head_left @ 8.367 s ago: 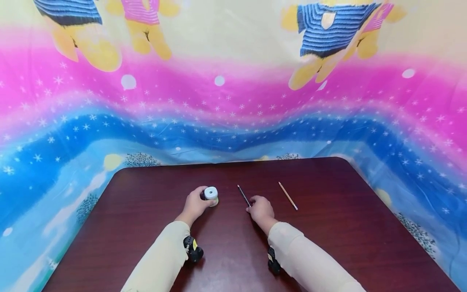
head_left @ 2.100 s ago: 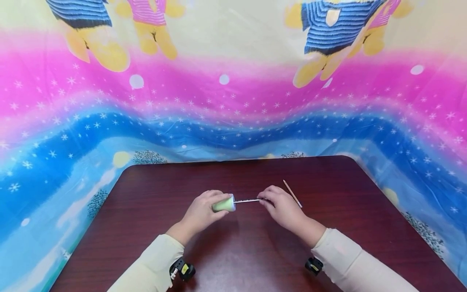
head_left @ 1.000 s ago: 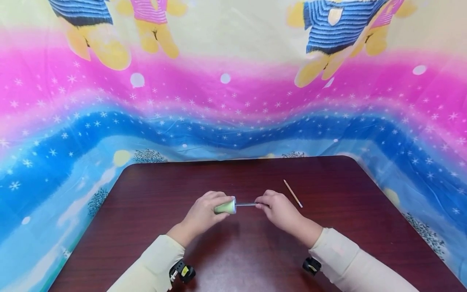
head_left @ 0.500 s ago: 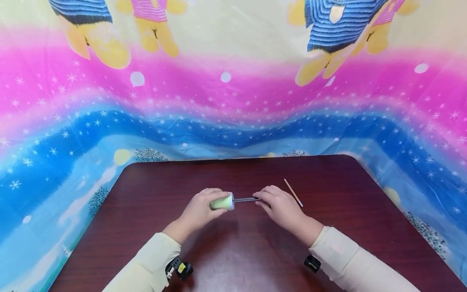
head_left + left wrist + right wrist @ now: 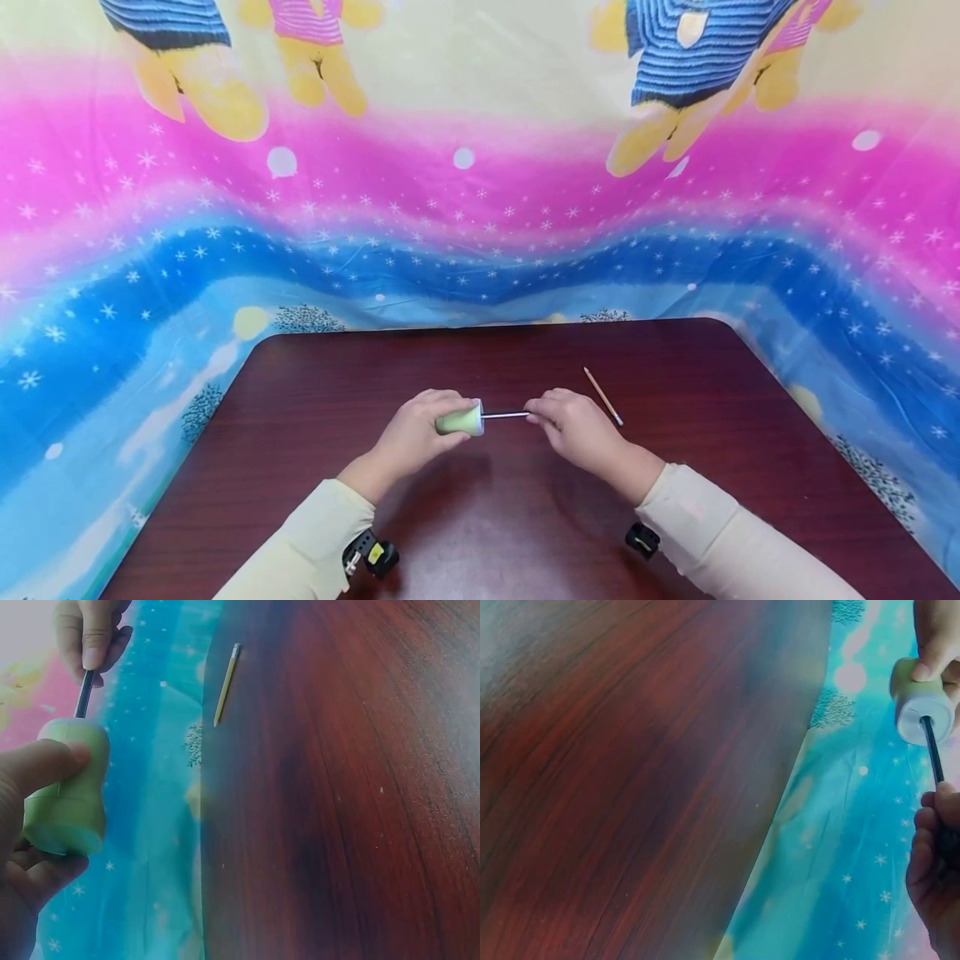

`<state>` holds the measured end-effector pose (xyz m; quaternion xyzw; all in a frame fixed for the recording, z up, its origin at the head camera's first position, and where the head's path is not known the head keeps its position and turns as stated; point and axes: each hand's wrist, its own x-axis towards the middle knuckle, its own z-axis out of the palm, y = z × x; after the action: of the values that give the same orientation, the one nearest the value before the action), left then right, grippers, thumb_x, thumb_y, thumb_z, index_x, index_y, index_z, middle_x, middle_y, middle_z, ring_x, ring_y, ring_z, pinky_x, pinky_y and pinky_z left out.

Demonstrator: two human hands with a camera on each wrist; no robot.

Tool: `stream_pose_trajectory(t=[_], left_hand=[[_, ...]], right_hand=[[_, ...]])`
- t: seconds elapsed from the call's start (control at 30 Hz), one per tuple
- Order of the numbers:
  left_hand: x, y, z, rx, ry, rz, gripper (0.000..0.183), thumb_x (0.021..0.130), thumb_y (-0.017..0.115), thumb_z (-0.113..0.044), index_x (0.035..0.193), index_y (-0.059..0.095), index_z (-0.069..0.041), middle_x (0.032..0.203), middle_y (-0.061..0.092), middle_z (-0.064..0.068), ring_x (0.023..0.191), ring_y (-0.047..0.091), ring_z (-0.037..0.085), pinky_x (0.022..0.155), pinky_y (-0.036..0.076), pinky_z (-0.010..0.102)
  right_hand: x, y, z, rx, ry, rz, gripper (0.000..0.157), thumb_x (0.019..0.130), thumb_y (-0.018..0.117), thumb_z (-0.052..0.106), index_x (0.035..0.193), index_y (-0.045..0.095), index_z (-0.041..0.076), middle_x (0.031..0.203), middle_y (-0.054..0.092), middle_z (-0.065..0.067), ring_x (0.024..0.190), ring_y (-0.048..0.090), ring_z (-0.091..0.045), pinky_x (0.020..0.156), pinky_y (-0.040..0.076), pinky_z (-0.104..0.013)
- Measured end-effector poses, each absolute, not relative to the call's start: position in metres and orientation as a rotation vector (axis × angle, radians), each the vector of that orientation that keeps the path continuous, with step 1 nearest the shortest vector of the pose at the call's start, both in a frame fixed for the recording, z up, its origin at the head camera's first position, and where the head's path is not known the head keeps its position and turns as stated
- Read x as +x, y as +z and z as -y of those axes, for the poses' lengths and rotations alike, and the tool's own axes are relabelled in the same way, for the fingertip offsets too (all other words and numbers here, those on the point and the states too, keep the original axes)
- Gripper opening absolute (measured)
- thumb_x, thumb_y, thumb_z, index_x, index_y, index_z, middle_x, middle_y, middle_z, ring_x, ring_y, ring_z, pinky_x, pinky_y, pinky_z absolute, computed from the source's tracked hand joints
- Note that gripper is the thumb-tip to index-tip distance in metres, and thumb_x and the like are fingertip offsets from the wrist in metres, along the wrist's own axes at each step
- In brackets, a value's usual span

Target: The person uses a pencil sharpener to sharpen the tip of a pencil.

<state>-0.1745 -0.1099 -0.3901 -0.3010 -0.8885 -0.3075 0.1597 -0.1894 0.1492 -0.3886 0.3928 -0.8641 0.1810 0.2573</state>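
Observation:
My left hand (image 5: 408, 437) grips a light green pencil sharpener (image 5: 459, 420) that lies on its side in the grasp, white end facing right. Thumb and fingers wrap its waisted body (image 5: 71, 787) in the left wrist view. From the right, my right hand (image 5: 581, 429) pinches a dark pencil (image 5: 505, 415) between thumb and fingertips. One end of that pencil sits inside the hole in the sharpener's white face (image 5: 913, 724), so its tip is hidden. Both hands hold these things above the table.
A second pencil (image 5: 603, 397), natural wood with a whitish end, lies on the dark red wooden table (image 5: 360, 367) beyond my right hand. A cartoon-printed cloth (image 5: 480, 225) hangs behind and along the sides. Each wrist carries a small black camera (image 5: 375, 557).
Earlier the sharpener stood upright and the dark pencil lay on the table; now both are raised and joined. Lately the pencil's visible side has alternated between light and dark, with small hand shifts.

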Motion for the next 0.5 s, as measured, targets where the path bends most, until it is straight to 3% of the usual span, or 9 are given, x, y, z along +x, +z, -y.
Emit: stream_pose_trajectory(t=[0.2, 0.37, 0.5], left_hand=[[-0.175, -0.39, 0.11, -0.965, -0.756, 2.425, 0.04, 0.072, 0.084, -0.009, 0.11, 0.074, -0.014, 0.104, 0.068, 0.002, 0.099, 0.061, 0.02, 0.082, 0.054, 0.034], [-0.175, -0.391, 0.111, -1.008, -0.692, 2.376, 0.041, 0.071, 0.085, -0.008, 0.11, 0.074, -0.014, 0.104, 0.067, 0.002, 0.099, 0.06, 0.02, 0.082, 0.054, 0.034], [-0.176, -0.392, 0.112, -0.984, -0.713, 2.383, 0.041, 0.071, 0.085, -0.009, 0.11, 0.074, -0.014, 0.103, 0.067, 0.002, 0.098, 0.06, 0.02, 0.082, 0.054, 0.034]], right_hand=[[-0.189, -0.377, -0.151, 1.022, 0.822, 2.727, 0.011, 0.089, 0.066, 0.008, 0.093, 0.074, 0.003, 0.081, 0.071, -0.003, 0.075, 0.066, -0.014, 0.069, 0.053, -0.029], [-0.191, -0.371, -0.152, 0.915, 1.08, 2.962, 0.015, 0.094, 0.059, 0.011, 0.095, 0.072, 0.003, 0.069, 0.066, -0.004, 0.061, 0.054, -0.008, 0.059, 0.047, -0.026], [-0.19, -0.372, -0.15, 0.875, 1.027, 2.934, 0.019, 0.094, 0.062, 0.016, 0.106, 0.071, 0.004, 0.088, 0.071, -0.004, 0.072, 0.058, -0.008, 0.066, 0.049, -0.028]])
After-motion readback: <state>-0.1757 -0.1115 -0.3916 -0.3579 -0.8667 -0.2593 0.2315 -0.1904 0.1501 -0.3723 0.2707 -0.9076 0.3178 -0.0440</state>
